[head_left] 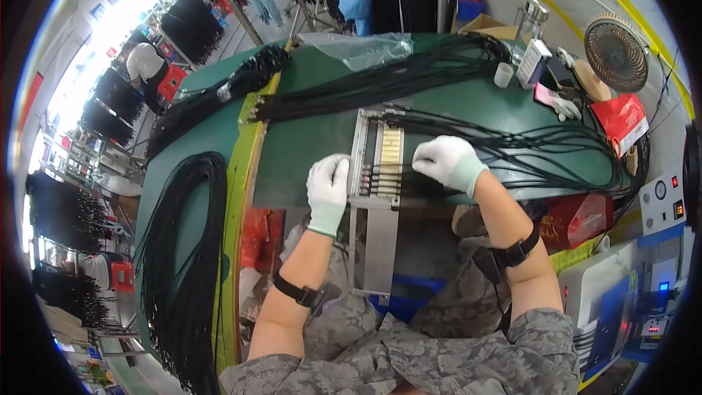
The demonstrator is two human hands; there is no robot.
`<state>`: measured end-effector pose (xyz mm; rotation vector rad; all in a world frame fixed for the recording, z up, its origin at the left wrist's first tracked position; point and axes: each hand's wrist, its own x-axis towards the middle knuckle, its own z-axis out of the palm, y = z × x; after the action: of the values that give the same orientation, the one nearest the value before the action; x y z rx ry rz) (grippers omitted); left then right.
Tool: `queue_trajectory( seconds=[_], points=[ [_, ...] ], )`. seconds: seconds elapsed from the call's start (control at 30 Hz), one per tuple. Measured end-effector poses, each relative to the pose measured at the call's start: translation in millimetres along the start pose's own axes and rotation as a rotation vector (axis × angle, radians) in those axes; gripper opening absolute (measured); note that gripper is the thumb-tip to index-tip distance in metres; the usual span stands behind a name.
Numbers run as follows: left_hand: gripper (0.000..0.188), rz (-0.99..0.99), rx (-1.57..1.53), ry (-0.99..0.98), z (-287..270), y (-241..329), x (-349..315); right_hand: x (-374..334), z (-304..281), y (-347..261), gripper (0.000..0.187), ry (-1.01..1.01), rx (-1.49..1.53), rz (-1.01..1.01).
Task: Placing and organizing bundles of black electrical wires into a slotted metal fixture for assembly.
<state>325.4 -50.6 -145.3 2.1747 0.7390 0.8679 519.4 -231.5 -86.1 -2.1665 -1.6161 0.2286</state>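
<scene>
A metal fixture (pixel 358 148) with a slotted, pale yellow block (pixel 391 148) lies at the green table's near edge. Several thin black cables (pixel 385 179) sit side by side in its lower slots, their ends pointing left. My left hand (pixel 327 183), in a white glove, is closed beside the fixture's left edge; its fingers hide whatever may be in them. Just right of the block, my right hand (pixel 442 161), gloved too, has its fingertips pinched together above the cables. Whether a cable is between them is too small to tell. More black cables (pixel 512 148) run right in long loops.
Bundles of black cable lie at the back (pixel 365 88) and left (pixel 183 168) of the table, split by a yellow-green strip (pixel 248 168). A clear plastic bag (pixel 362 50), white tape roll (pixel 503 74), red bag (pixel 620 121) and fan (pixel 616 53) stand around the back and right.
</scene>
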Motion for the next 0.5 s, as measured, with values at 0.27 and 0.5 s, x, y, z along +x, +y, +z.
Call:
queue_trajectory(
  seconds=[0.27, 0.5],
  points=[
    [0.028, 0.369, 0.209, -0.086, 10.1, 30.4, -4.7, 3.2, 4.6, -1.6, 0.019, -0.014, -0.045, 0.014],
    [0.035, 0.467, 0.456, -0.245, 7.2, 39.7, -0.4, 12.7, 17.6, 7.2, 0.018, 0.059, -0.134, 0.042]
  ],
)
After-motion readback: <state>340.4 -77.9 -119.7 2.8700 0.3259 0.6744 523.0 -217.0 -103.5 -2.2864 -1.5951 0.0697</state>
